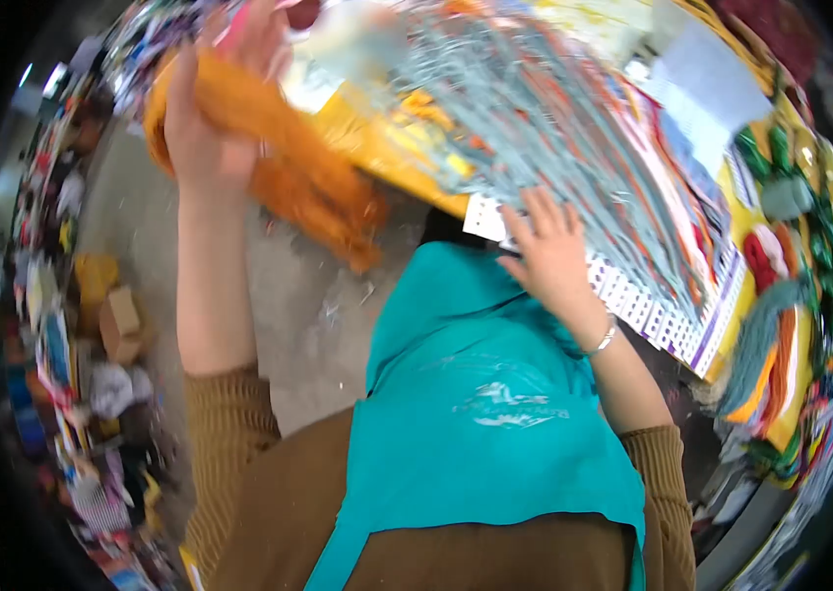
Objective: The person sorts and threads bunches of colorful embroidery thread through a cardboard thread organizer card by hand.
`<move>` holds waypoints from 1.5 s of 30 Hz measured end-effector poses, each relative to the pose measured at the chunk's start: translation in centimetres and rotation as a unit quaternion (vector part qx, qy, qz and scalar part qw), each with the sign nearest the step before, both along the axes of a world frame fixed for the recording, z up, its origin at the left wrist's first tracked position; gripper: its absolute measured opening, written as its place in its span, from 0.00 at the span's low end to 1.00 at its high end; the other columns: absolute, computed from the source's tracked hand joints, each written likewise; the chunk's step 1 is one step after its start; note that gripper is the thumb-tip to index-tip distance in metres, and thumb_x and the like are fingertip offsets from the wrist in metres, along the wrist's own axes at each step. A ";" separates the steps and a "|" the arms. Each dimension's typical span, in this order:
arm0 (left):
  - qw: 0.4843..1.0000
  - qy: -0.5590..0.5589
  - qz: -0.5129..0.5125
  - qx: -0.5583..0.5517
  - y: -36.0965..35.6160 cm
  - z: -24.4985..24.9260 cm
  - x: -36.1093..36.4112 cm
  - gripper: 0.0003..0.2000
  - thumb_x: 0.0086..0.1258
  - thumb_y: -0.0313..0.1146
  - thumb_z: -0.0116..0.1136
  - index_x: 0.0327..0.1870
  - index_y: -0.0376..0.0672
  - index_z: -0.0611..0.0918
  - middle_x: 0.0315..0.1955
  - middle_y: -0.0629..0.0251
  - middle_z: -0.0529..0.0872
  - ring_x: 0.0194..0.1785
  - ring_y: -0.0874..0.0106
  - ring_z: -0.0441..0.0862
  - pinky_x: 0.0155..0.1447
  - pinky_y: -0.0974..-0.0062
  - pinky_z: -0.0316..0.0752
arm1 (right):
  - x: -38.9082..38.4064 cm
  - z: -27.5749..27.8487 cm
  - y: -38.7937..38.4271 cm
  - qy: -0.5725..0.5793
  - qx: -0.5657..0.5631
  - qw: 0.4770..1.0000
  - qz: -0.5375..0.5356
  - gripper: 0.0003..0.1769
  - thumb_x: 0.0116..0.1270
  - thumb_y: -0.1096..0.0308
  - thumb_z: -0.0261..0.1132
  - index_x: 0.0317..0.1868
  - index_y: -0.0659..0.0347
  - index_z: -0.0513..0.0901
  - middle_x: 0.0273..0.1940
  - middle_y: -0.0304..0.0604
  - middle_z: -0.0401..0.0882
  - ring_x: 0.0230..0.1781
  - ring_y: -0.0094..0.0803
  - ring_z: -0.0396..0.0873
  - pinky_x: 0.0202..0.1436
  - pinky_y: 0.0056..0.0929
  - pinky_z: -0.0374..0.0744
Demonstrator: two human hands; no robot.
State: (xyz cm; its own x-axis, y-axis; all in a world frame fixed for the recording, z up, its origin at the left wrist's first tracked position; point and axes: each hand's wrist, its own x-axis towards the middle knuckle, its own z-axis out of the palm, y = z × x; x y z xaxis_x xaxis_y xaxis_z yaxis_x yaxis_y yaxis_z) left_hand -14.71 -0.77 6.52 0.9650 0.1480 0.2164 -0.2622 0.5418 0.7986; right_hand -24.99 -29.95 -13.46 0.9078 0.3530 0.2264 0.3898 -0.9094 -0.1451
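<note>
Teal apron (495, 345) and brown sleeves sit nearest the camera, the yellow table (377, 148) beyond them to the far right. At far left, the left hand (205, 148) grasps an orange yarn bundle (328, 197) between thumb and fingers; blur hides how tightly. From that grip the bundle's long axis slants right and near, its loose end hanging past the table edge, so the left hand is much the nearer one. Well apart to the right, the right hand (549, 256) is unclenched, fingers spread over the table's near edge by the dotted white card (484, 218) and the grey-blue strands (574, 128). Counted: two hands, one orange bundle, one apron, one bracelet (606, 335) on the right wrist; the strands are too many to number.
</note>
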 end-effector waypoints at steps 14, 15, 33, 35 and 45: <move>0.941 -0.050 -0.131 0.309 -2.1 -14.8 -4.6 0.16 0.77 0.39 0.46 0.56 0.39 0.79 0.50 0.58 0.81 0.57 0.60 0.77 0.64 0.60 0.67 | 0.1 2.0 -1.1 0.036 0.068 0.997 0.005 0.36 0.56 0.53 0.73 0.64 0.51 0.73 0.68 0.48 0.66 0.73 0.45 0.60 0.72 0.53 0.61; 0.965 0.016 -0.180 0.189 -2.6 -15.5 -5.4 0.16 0.78 0.39 0.45 0.56 0.40 0.78 0.52 0.58 0.80 0.59 0.59 0.76 0.66 0.58 0.65 | 0.2 1.9 -1.2 0.043 0.069 0.997 0.006 0.36 0.56 0.53 0.72 0.65 0.51 0.73 0.68 0.48 0.66 0.74 0.44 0.59 0.72 0.53 0.61; 0.903 0.207 -0.375 0.033 -10.3 -15.3 -6.9 0.23 0.78 0.38 0.42 0.67 0.31 0.71 0.72 0.48 0.64 0.74 0.58 0.61 0.77 0.60 0.55 | 0.9 4.6 2.5 0.295 0.630 0.717 -0.042 0.08 0.66 0.72 0.67 0.44 0.65 0.81 0.33 0.38 0.81 0.28 0.20 0.75 0.31 0.23 0.74; 0.898 0.230 -0.374 0.036 -10.4 -14.9 -6.9 0.23 0.78 0.37 0.42 0.67 0.30 0.70 0.71 0.48 0.65 0.74 0.58 0.63 0.76 0.60 0.56 | 0.6 3.6 2.9 0.314 0.669 0.671 -0.052 0.07 0.67 0.72 0.66 0.43 0.65 0.82 0.31 0.36 0.81 0.27 0.18 0.75 0.29 0.21 0.74; 0.905 0.281 -0.320 0.001 -11.2 -14.6 -5.5 0.21 0.75 0.31 0.51 0.66 0.31 0.71 0.57 0.56 0.79 0.59 0.70 0.77 0.64 0.70 0.71 | 0.4 3.5 2.0 0.283 0.793 0.521 -0.140 0.06 0.71 0.71 0.62 0.42 0.65 0.80 0.32 0.40 0.85 0.19 0.18 0.76 0.17 0.14 0.66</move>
State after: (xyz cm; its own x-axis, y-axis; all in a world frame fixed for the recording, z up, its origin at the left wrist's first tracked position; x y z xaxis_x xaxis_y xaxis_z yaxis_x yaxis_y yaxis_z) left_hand -20.21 -11.95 -8.11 0.8105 -0.4796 -0.3363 0.5529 0.4370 0.7095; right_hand -24.54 -27.92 -9.95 0.9534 -0.0351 -0.2997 -0.2388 0.5194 -0.8205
